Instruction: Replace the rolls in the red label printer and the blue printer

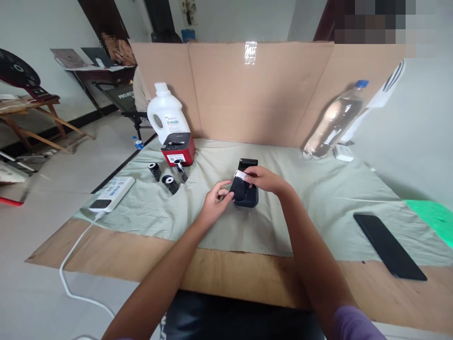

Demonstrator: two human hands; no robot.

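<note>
In front of me on the cloth sits a small black device (251,200) with an upright black part at its back and a flat black piece (239,189) tilted over its front. A white band or strip (241,175) crosses the top of that flat piece. My left hand (215,199) has its thumb and curled fingers at the left edge of the flat black piece, closed on it. From the right, my right hand (264,179) pinches the white strip's end; its fingertips are partly hidden. The exact kind of device cannot be made out.
Several small black cylinders (170,184) stand at the left near a red and black box (182,151) and a white jug (168,113). A white power strip (112,193) lies front left. At right are a clear bottle (334,123) and a black phone (389,245). Cardboard (247,94) walls the back.
</note>
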